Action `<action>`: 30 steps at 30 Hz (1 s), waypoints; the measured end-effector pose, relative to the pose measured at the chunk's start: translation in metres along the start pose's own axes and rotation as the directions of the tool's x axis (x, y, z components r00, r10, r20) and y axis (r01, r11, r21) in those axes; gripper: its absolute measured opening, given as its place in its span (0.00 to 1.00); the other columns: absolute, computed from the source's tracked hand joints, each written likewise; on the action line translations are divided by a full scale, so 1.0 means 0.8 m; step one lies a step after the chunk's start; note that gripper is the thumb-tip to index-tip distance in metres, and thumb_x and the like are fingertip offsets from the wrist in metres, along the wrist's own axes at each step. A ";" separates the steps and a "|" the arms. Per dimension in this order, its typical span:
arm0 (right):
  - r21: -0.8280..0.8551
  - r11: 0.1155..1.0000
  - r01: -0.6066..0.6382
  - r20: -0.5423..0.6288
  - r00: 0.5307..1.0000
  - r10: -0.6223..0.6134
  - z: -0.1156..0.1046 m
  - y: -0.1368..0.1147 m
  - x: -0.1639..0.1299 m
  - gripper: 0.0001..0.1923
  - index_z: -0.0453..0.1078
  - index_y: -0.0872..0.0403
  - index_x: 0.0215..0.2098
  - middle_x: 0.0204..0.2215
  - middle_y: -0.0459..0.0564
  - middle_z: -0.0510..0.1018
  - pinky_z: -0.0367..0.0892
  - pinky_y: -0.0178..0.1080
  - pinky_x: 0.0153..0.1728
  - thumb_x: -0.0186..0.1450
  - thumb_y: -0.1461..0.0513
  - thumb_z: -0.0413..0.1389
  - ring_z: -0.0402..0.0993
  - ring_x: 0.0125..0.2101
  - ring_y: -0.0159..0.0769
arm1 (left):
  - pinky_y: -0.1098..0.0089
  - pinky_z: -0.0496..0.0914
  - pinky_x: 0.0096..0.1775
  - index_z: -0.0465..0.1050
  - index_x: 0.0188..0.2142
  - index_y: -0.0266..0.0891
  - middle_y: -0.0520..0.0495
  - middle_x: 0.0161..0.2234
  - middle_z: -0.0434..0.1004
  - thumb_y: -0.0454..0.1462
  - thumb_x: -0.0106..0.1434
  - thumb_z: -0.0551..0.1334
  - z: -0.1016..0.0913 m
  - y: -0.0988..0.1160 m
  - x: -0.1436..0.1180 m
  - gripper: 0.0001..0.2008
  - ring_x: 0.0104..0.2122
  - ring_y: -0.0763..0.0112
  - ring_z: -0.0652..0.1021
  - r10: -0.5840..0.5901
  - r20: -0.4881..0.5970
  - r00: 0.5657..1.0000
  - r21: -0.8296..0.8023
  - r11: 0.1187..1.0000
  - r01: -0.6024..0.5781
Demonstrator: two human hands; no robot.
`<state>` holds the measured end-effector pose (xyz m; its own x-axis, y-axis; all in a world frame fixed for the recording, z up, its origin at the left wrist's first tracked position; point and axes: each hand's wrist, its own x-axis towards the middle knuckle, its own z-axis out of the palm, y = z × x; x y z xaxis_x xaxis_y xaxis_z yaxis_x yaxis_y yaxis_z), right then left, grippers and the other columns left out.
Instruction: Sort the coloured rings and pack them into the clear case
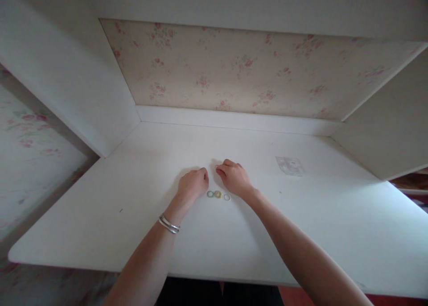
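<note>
Three small rings lie in a row on the white tabletop (pixel 140 239): a grey-green ring (pixel 210 193), a gold-coloured ring (pixel 218 194) and a thin silver ring (pixel 227 198). Just beyond and to the left of them rests my left hand (pixel 194 182), its fingers curled into a fist that hides whatever may be inside. My right hand (pixel 235 177) is closed too, with thumb and fingertips pinched together above and right of the rings. Anything in that pinch is too small to make out. The two hands are apart, facing each other.
A clear flat plastic packet (pixel 290 166) lies on the table to the right. A small dark sliver (pixel 121 210) is at the left. White side panels (pixel 76 74) and a low back ledge (pixel 234 120) bound the table, with flowered wallpaper (pixel 214 69) behind.
</note>
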<state>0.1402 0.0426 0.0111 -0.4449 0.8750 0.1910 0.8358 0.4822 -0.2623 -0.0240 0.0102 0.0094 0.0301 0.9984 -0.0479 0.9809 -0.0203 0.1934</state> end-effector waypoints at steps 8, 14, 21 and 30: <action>0.457 0.889 -0.007 -0.189 0.976 0.105 0.004 0.009 -0.091 0.15 0.76 0.51 0.35 0.29 0.49 0.72 0.64 0.35 0.31 0.67 0.56 0.48 0.69 0.29 0.32 | 0.68 0.67 0.33 0.73 0.39 0.43 0.43 0.35 0.79 0.39 0.66 0.48 0.003 -0.002 -0.001 0.15 0.34 0.64 0.78 0.024 -0.017 1.000 0.004 1.000 -0.024; 0.371 0.927 0.050 -0.097 0.995 -0.015 0.008 0.009 -0.118 0.16 0.76 0.48 0.38 0.29 0.48 0.71 0.63 0.34 0.29 0.68 0.56 0.46 0.68 0.27 0.31 | 0.68 0.67 0.34 0.72 0.39 0.42 0.42 0.35 0.79 0.40 0.67 0.47 0.001 0.001 -0.002 0.15 0.34 0.65 0.78 0.015 -0.009 1.000 0.019 1.000 -0.014; 0.307 0.947 0.094 -0.105 0.992 -0.065 0.010 0.010 -0.114 0.15 0.76 0.48 0.38 0.28 0.47 0.70 0.63 0.33 0.29 0.68 0.59 0.47 0.68 0.26 0.29 | 0.68 0.66 0.34 0.71 0.39 0.42 0.43 0.35 0.79 0.40 0.67 0.47 0.004 0.000 0.000 0.15 0.34 0.64 0.78 0.010 -0.004 1.000 0.018 1.000 -0.010; 0.248 0.964 0.098 -0.076 0.994 -0.082 0.011 0.013 -0.116 0.12 0.75 0.47 0.38 0.30 0.45 0.71 0.62 0.32 0.30 0.68 0.60 0.48 0.68 0.28 0.28 | 0.67 0.66 0.33 0.71 0.39 0.44 0.44 0.35 0.79 0.41 0.67 0.46 0.006 0.002 0.002 0.15 0.34 0.62 0.78 0.008 -0.016 1.000 0.057 0.998 -0.007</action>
<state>0.1872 -0.0332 -0.0177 -0.4859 0.8267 0.2835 0.6822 0.5616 -0.4683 -0.0217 0.0115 0.0050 0.0344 0.9989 -0.0307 0.9901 -0.0299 0.1374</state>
